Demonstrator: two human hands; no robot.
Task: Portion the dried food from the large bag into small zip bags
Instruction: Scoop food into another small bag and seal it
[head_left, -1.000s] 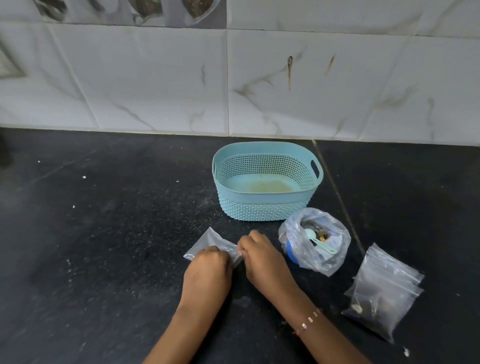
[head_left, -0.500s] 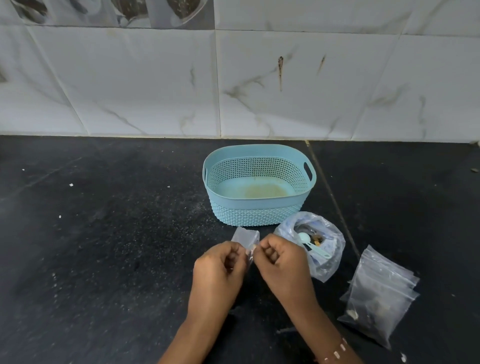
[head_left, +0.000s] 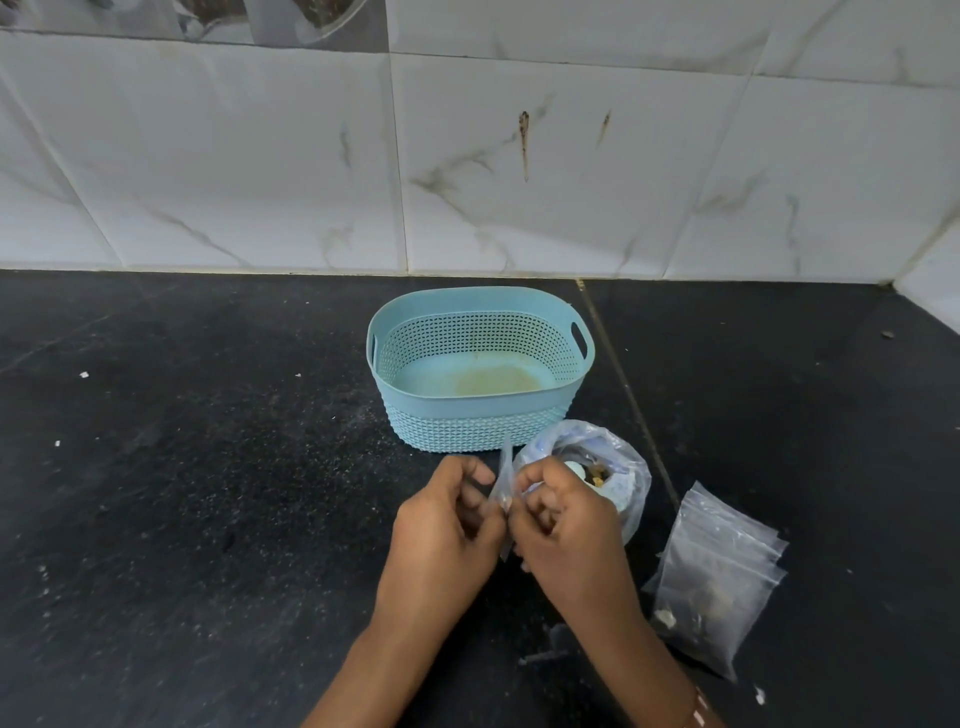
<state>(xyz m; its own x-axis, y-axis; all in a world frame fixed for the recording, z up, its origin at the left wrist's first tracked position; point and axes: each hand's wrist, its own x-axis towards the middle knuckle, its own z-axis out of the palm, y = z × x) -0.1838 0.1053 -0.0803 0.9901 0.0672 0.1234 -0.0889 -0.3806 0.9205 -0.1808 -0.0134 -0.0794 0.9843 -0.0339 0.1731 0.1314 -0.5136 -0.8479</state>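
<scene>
My left hand (head_left: 441, 535) and my right hand (head_left: 566, 525) pinch a small clear zip bag (head_left: 504, 478) between them, edge-on and upright above the black counter. Just behind my right hand sits the large clear bag (head_left: 618, 467), open at the top, with dried food (head_left: 597, 473) and a pale blue scoop (head_left: 574, 467) inside. A stack of small zip bags (head_left: 722, 577) lies flat on the counter to the right of my right forearm.
A light blue perforated basket (head_left: 478, 421) stands behind the bags, with nothing in it but a stained bottom. The black counter (head_left: 208, 519) carries scattered crumbs. A white tiled wall (head_left: 519, 156) runs along the back and turns in at the far right.
The small zip bag has been lifted off the counter and turned upright between both hands. Both hands moved slightly right, towards the large bag.
</scene>
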